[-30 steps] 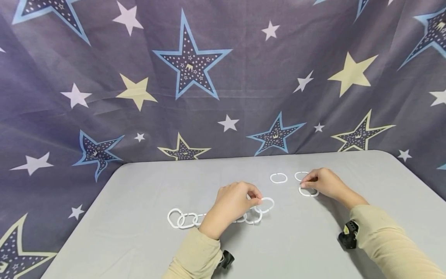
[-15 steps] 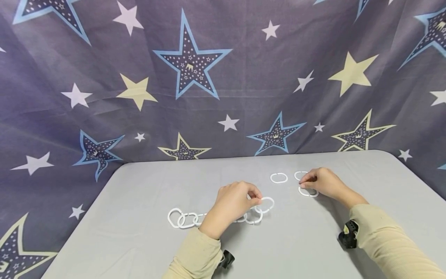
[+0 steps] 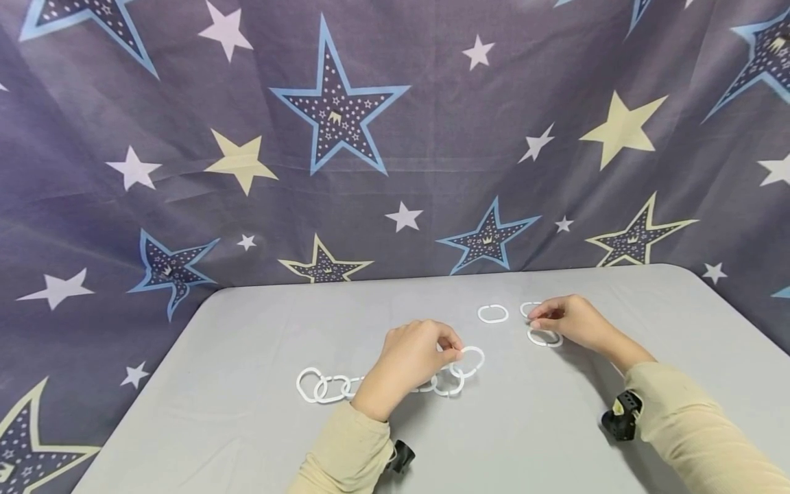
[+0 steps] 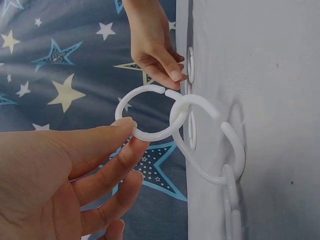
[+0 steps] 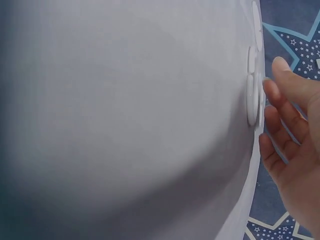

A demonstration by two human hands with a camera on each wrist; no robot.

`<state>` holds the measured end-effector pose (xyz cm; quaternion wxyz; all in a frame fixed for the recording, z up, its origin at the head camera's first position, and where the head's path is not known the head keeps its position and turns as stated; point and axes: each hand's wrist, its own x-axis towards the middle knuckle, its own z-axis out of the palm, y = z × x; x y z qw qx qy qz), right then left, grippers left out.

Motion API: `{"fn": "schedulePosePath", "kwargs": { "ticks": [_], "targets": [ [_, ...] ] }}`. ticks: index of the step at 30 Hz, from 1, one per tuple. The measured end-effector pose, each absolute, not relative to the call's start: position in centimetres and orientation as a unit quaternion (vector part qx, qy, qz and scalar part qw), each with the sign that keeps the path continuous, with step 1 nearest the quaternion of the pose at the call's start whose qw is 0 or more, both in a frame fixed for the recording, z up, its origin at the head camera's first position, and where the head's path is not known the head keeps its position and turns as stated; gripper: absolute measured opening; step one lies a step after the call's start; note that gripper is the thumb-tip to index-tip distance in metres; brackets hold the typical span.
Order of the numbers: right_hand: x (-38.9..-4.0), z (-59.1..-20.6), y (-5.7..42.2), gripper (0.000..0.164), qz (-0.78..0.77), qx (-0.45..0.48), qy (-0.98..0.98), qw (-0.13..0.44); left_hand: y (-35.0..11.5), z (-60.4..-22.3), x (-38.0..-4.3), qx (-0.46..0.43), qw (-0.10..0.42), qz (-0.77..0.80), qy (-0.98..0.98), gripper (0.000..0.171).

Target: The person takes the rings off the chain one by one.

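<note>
My left hand (image 3: pixel 410 357) pinches the white plastic link (image 4: pixel 155 135) at the right end of a chain between thumb and fingertips. This end link is raised and hooked through the next to last link (image 4: pixel 239 150), and both have a small gap in the ring. The rest of the chain (image 3: pixel 299 384) lies leftward on the table, partly hidden behind my left hand and wrist. My right hand (image 3: pixel 577 322) hovers over two loose links at the back right, thumb and fingertips slightly apart with nothing between them. The nearer loose link (image 5: pixel 251 100) lies flat just below these fingers.
Another loose link (image 3: pixel 494 322) lies left of my right hand. The farther link of the pair (image 3: pixel 522 311) is partly covered by the fingers. A grey cloth-covered table (image 3: pixel 247 439) ends at a star-patterned curtain (image 3: pixel 395 151). Each wrist carries a small black camera (image 3: pixel 621 416).
My right hand's fingertips have shifted slightly upward from the nearer loose link, and its wrist has moved a little to the right. The left hand and chain look unchanged.
</note>
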<state>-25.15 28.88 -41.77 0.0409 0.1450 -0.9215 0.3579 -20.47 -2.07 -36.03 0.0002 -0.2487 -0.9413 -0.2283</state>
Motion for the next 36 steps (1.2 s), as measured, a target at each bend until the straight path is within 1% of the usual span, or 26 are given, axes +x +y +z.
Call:
{"fn": "schedulePosePath", "kwargs": {
  "ticks": [11,15,19,26,36],
  "targets": [
    [-24.4,-41.1,28.1,0.017,0.379,0.161,-0.911,0.031,-2.4,-36.0,-20.7,-0.245,0.000,-0.228,-0.942,0.001],
    [-24.2,-41.0,27.6,0.018,0.389,0.165,-0.906,0.021,-2.6,-35.9,-20.8,-0.242,-0.002,-0.231,-0.942,0.005],
    [-24.0,-41.0,27.0,0.021,0.412,0.168,-0.896,0.005,-2.8,-35.8,-20.9,-0.247,-0.002,-0.233,-0.940,0.007],
    [-23.6,-41.1,25.7,0.021,0.443,0.196,-0.875,-0.004,-3.0,-35.6,-20.9,-0.252,0.000,-0.230,-0.940,0.004],
    [-23.5,-41.2,23.4,0.022,0.461,0.213,-0.861,-0.022,-3.2,-35.4,-21.0,-0.249,-0.004,-0.229,-0.941,0.004]
  ]
}}
